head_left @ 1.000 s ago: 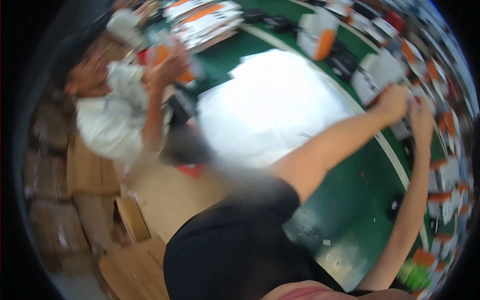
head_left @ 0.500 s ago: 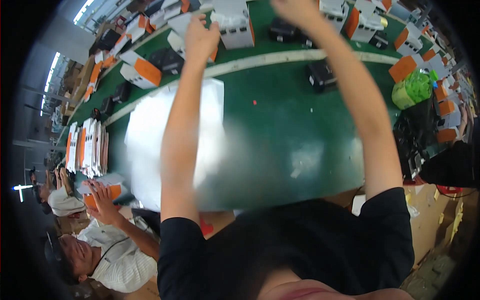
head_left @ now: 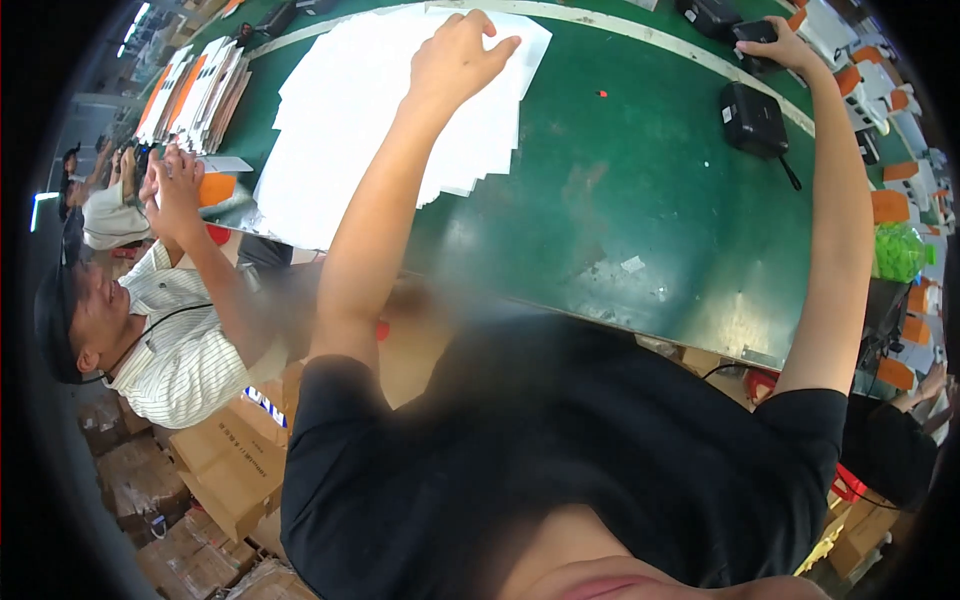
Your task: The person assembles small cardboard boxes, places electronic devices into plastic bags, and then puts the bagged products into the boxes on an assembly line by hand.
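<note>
My left hand (head_left: 458, 62) hovers over or rests on a spread of overlapping white sheets (head_left: 345, 130), its thumb and fingers apart with nothing between them. At the far right, my right hand (head_left: 793, 48) grips a small black boxy device (head_left: 757, 46) by its edge. A similar black device (head_left: 706, 15) sits just beyond it. Nearer to me, a third black device (head_left: 754, 120) with a dangling strap lies on the green tabletop (head_left: 640, 190).
A stack of flat white-and-orange cartons (head_left: 197, 95) stands at the left. Beside it, a co-worker in a striped shirt (head_left: 185, 345) has hands raised near an orange-and-white box (head_left: 217, 188). More white-and-orange boxes (head_left: 905, 180) and a green see-through container (head_left: 900, 252) line the right side.
The view has swung, so the table shows differently. My left hand has come back from the far boxes to the white sheets; my right hand has moved rightward onto a black device.
</note>
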Motion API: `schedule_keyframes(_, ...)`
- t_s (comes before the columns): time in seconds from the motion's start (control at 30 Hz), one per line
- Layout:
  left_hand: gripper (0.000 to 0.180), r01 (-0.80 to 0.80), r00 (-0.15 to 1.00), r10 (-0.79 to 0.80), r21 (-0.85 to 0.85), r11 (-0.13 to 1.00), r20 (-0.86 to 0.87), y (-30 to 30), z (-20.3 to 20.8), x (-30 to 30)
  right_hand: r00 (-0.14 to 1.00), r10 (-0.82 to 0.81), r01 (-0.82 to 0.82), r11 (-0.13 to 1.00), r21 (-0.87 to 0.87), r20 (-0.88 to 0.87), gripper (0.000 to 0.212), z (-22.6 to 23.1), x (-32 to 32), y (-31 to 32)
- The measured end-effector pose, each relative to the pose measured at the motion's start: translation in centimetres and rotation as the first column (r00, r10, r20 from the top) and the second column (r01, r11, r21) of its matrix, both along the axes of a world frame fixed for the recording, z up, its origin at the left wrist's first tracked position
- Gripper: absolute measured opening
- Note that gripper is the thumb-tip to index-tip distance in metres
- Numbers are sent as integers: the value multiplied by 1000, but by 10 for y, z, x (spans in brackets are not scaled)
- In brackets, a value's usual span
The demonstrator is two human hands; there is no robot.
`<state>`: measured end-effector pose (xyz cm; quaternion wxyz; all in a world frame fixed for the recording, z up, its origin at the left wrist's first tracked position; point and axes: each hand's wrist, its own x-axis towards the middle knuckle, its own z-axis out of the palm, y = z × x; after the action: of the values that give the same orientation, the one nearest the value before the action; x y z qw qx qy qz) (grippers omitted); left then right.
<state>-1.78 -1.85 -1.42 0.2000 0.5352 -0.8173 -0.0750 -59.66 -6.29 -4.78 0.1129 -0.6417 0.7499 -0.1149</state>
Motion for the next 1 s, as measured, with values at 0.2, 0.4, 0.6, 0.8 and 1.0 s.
schedule_keyframes(0.2,24,70,997,-74,-112,991,-35,-12,-44,-9,993,119,-121,988,95,24,113,22,43,36)
schedule_keyframes(0.4,21,-49,935,-30,-214,976,-352,-4,-36,-9,963,-49,-29,959,282,265,106,59,73,63)
schedule_keyframes(0.6,22,31,899,-44,-37,999,-435,1,-24,-9,932,-227,117,926,360,281,94,86,78,67)
schedule_keyframes(0.8,24,14,827,-80,-122,992,-556,10,-11,-18,859,79,22,981,-191,505,66,150,172,133)
schedule_keyframes(1.0,16,-21,628,-95,-139,990,-772,43,15,-27,-128,149,91,986,-138,980,59,83,368,146)
